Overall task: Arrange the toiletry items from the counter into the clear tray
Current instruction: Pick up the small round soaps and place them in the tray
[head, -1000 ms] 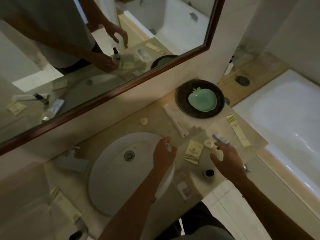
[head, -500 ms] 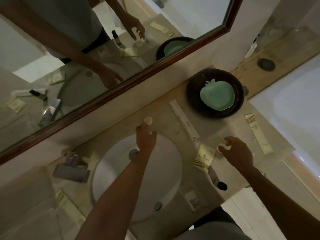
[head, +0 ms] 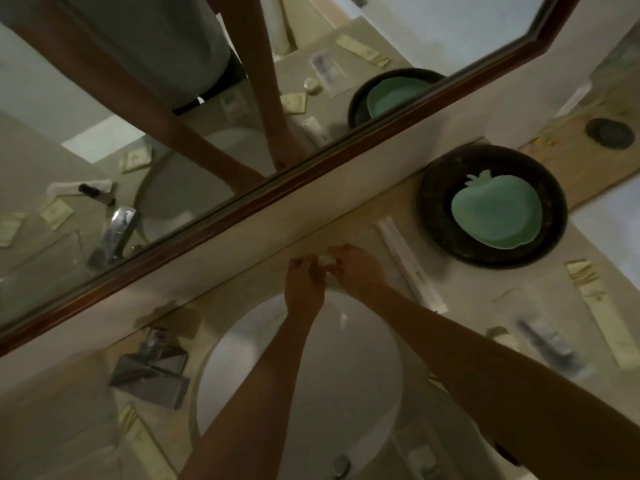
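Both arms stretch forward over the white basin (head: 298, 368), the hands meeting at the back of the worktop (head: 349, 220) just below the mirror (head: 242, 206). The left hand (head: 303, 285) and the right hand (head: 356, 268) curl their fingers together round a small pale round soap (head: 325, 260), pinched between their fingertips; each grip is closed on it. To the right a long white packet (head: 410, 268) lies near the right forearm, with a dark round plate (head: 491, 206) carrying a green apple-shaped dish (head: 497, 213) beyond it. The clear tray (head: 554, 323) sits further right, holding a small dark bottle (head: 545, 341), blurred.
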